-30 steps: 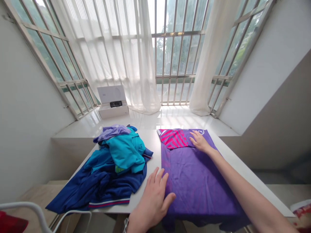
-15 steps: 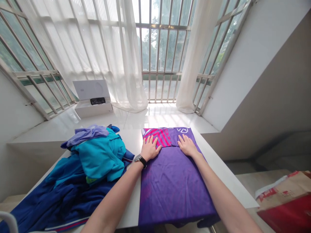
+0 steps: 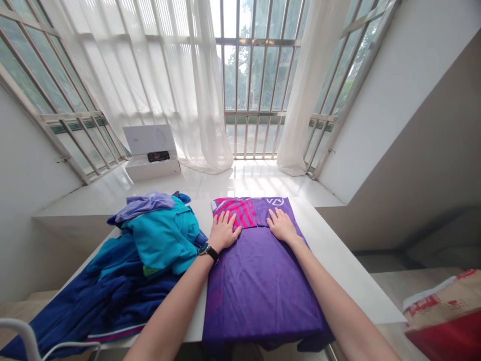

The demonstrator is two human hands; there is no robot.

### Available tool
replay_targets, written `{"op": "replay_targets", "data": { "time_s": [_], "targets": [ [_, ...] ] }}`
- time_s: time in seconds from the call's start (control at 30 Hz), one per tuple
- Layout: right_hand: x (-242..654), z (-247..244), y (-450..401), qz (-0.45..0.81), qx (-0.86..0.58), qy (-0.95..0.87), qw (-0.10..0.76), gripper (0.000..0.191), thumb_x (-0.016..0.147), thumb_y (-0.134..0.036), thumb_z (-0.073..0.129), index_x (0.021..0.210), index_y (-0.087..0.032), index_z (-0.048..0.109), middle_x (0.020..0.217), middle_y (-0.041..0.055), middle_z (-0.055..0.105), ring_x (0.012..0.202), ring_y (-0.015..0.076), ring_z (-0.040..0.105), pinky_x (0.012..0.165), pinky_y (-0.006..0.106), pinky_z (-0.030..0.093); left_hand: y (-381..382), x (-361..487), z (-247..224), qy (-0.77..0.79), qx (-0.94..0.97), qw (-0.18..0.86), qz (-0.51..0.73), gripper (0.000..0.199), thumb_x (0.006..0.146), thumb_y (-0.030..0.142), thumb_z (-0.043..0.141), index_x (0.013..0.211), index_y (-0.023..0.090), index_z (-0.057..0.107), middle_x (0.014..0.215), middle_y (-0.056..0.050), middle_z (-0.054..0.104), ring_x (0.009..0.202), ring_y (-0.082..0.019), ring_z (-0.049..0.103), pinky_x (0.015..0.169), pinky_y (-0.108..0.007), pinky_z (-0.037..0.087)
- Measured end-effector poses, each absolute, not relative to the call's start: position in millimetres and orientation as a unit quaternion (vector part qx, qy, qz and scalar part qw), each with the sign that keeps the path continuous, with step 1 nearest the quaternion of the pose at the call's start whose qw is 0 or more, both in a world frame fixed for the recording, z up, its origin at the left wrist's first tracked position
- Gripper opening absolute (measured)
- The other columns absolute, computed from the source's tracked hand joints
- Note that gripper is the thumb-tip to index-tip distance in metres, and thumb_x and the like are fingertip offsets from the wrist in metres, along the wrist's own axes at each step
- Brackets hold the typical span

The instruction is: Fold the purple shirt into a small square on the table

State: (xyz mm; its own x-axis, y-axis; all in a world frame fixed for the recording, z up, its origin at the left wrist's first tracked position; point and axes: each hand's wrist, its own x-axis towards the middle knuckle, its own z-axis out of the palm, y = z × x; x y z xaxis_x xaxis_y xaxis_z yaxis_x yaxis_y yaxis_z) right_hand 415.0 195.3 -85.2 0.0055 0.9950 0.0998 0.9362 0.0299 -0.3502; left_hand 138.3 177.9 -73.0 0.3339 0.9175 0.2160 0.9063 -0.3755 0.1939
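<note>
A purple jersey (image 3: 263, 286) lies spread on the white table, its near end hanging over the front edge. At its far end a folded-over part shows pink and purple stripes (image 3: 242, 213) and a white logo. My left hand (image 3: 224, 230), with a dark watch (image 3: 208, 251) on the wrist, rests flat on the striped part, fingers spread. My right hand (image 3: 282, 225) lies flat on the plain purple part beside it, fingers apart. Neither hand grips the cloth.
Left of the jersey is a heap of clothes (image 3: 165, 235), turquoise, lilac and navy. An open white box (image 3: 152, 168) with a black device stands on the sill. A paper bag (image 3: 447, 311) sits low at the right. A white curved tube (image 3: 22, 328) is at the lower left.
Together with both hands, the jersey has shifted slightly left on the table. The hands stay flat on it, and the camera view has turned a little left.
</note>
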Motion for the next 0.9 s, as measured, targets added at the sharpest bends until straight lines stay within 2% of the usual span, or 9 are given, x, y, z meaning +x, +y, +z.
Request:
{"op": "replay_targets", "data": {
  "time_s": [0.13,0.27,0.37,0.43,0.5,0.57,0.63,0.8,0.9],
  "targets": [
    [417,-53,179,0.083,-0.672,-0.686,0.268,0.059,0.097,-0.047,0.035,0.141,-0.011,0.052,0.151,0.0191,0.047,0.144,0.0298,0.038,0.119,0.047,0.028,173,140,-57,0.544,0.818,0.002,0.186,0.063,0.099,0.054,0.041,0.148,0.014,0.045,0.156,-0.018,0.04,0.147,-0.033,0.029,0.121,-0.054,0.017],
    [438,-22,107,0.08,-0.641,-0.667,0.372,0.048,0.098,-0.047,0.036,0.129,-0.02,0.06,0.142,0.0125,0.057,0.134,0.0263,0.049,0.115,0.046,0.037,143,136,-24,0.507,0.825,0.004,0.25,0.05,0.101,0.043,0.041,0.141,0.014,0.05,0.153,-0.017,0.043,0.144,-0.03,0.035,0.12,-0.049,0.025],
    [468,-24,14,0.176,-0.616,-0.577,0.507,0.041,0.091,-0.054,0.054,0.112,-0.022,0.068,0.115,0.0098,0.072,0.106,0.0255,0.067,0.098,0.043,0.053,80,114,-4,0.451,0.82,0.093,0.34,0.042,0.102,0.041,0.04,0.132,0.017,0.057,0.142,-0.014,0.056,0.133,-0.026,0.05,0.113,-0.042,0.038],
    [486,-41,-52,0.24,-0.641,-0.474,0.553,0.041,0.085,-0.059,0.063,0.099,-0.022,0.071,0.095,0.0088,0.075,0.085,0.0245,0.07,0.083,0.041,0.059,22,88,-2,0.434,0.787,0.173,0.402,0.038,0.101,0.044,0.041,0.122,0.02,0.062,0.129,-0.01,0.064,0.122,-0.025,0.058,0.107,-0.04,0.045],
    [496,-68,-109,0.28,-0.665,-0.393,0.57,0.044,0.076,-0.064,0.071,0.088,-0.022,0.072,0.083,0.0076,0.075,0.076,0.0238,0.07,0.075,0.038,0.06,-39,58,-14,0.479,0.718,0.26,0.434,0.036,0.1,0.048,0.044,0.11,0.022,0.066,0.108,-0.008,0.071,0.102,-0.024,0.067,0.093,-0.036,0.053],
    [497,-98,-150,0.33,-0.68,-0.357,0.549,0.049,0.067,-0.068,0.075,0.084,-0.022,0.072,0.081,0.0078,0.076,0.078,0.0261,0.071,0.072,0.038,0.061,-91,33,-38,0.531,0.644,0.339,0.434,0.038,0.098,0.053,0.046,0.097,0.021,0.068,0.09,-0.005,0.072,0.085,-0.022,0.069,0.083,-0.034,0.056],
    [491,-122,-173,0.373,-0.681,-0.356,0.519,0.053,0.061,-0.068,0.079,0.087,-0.022,0.073,0.09,0.0086,0.077,0.089,0.0293,0.073,0.078,0.039,0.062,-126,19,-66,0.568,0.596,0.398,0.404,0.04,0.091,0.058,0.055,0.093,0.02,0.068,0.09,-0.005,0.073,0.087,-0.024,0.069,0.085,-0.036,0.056],
    [471,-144,-167,0.368,-0.671,-0.366,0.529,0.056,0.059,-0.064,0.083,0.096,-0.023,0.071,0.107,0.0105,0.076,0.108,0.0312,0.07,0.1,0.044,0.055,-138,26,-113,0.601,0.545,0.46,0.361,0.059,0.075,0.064,0.069,0.109,0.016,0.068,0.115,-0.013,0.073,0.109,-0.032,0.068,0.098,-0.046,0.053],
    [462,-139,-150,0.349,-0.652,-0.369,0.563,0.058,0.061,-0.065,0.081,0.099,-0.023,0.069,0.11,0.0104,0.076,0.11,0.0314,0.069,0.104,0.046,0.052,-122,43,-120,0.558,0.573,0.463,0.382,0.058,0.08,0.058,0.067,0.12,0.015,0.064,0.125,-0.015,0.069,0.116,-0.03,0.065,0.102,-0.045,0.049]
  ]
}}
